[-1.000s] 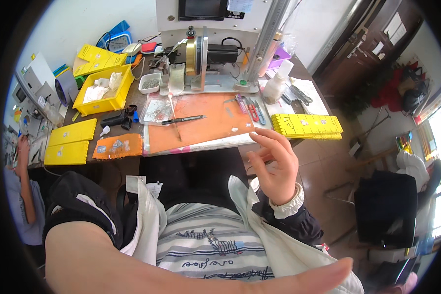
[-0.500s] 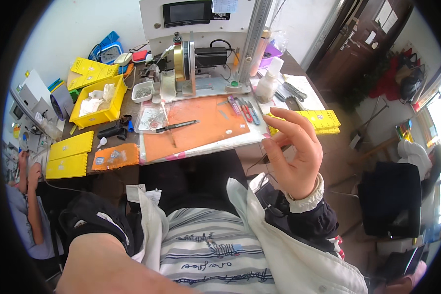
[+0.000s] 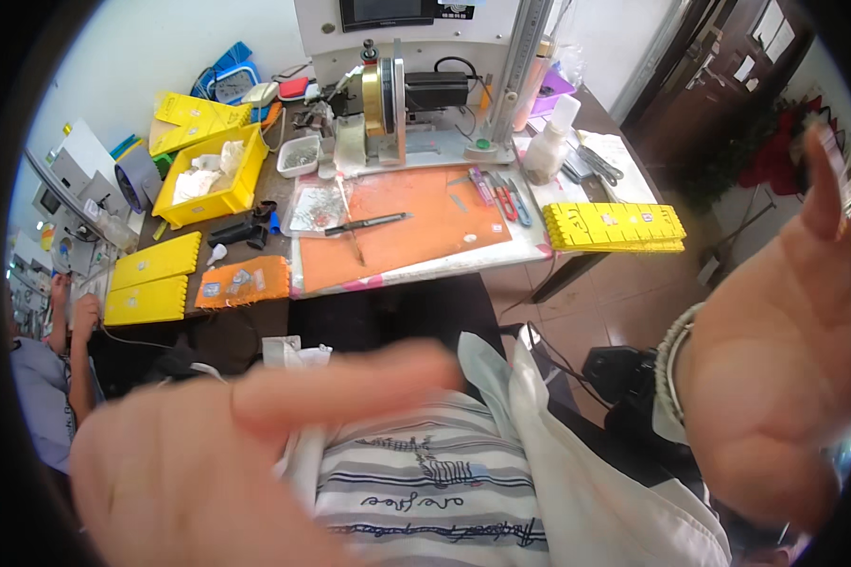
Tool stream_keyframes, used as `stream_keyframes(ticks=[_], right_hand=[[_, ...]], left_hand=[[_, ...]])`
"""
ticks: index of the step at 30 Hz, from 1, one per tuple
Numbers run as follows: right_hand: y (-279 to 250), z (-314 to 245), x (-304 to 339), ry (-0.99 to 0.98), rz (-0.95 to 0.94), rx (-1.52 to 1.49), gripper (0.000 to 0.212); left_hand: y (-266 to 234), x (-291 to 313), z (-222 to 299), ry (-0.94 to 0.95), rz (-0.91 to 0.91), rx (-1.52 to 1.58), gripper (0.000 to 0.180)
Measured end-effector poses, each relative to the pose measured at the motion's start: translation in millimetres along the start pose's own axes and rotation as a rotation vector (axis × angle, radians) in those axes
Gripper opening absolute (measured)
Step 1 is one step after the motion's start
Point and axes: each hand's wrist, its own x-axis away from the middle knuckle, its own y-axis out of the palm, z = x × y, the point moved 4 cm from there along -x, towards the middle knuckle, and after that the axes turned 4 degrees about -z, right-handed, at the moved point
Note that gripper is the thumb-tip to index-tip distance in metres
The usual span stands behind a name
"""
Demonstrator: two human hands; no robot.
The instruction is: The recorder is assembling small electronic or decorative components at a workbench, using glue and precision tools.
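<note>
My left hand (image 3: 194,463) is raised close to the camera at the lower left, blurred by motion. One of its digits stretches out to the right across my striped shirt, and nothing shows in its grasp. At the right edge my right hand (image 3: 775,369) is lifted with fingers apart, partly cut off by the picture's rim, and it holds nothing I can see. Both hands are away from the table. On the orange mat (image 3: 425,250) lies a slim black pen-like tool (image 3: 369,223). Red-handled pliers (image 3: 504,200) and blue-handled pliers (image 3: 519,208) rest at the mat's right.
A machine with a gold-rimmed wheel (image 3: 380,94) stands at the back. The yellow bin (image 3: 251,180) holds white crumpled material. Yellow trays (image 3: 615,225) sit at the table's right, beside a whitish bottle (image 3: 550,151). A co-worker's hand (image 3: 86,310) shows at far left.
My left hand has come up into view where only the forearm showed. My right hand has moved right and nearer the camera, away from the table edge. The view has shifted slightly.
</note>
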Motion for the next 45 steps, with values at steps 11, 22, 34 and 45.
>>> stream_keyframes(ticks=[11, 22, 34, 45], right_hand=[[-6, 37, -28, -0.2, -0.002, -0.034, 0.084], [29, 46, -15, -0.134, -0.034, -0.186, 0.089], [-24, 5, 28, 0.276, -0.119, 0.0, 0.104], [-186, 57, 268, 1.155, 0.341, 0.597, 0.025]], left_hand=[[25, 1, -106, -0.11, 0.323, 0.354, 0.076], [23, 21, -132, -0.435, 0.453, 0.487, 0.069], [23, 27, -173, -0.751, 0.383, 0.466, 0.049], [35, -74, -274, -0.737, -0.199, -0.37, 0.022]])
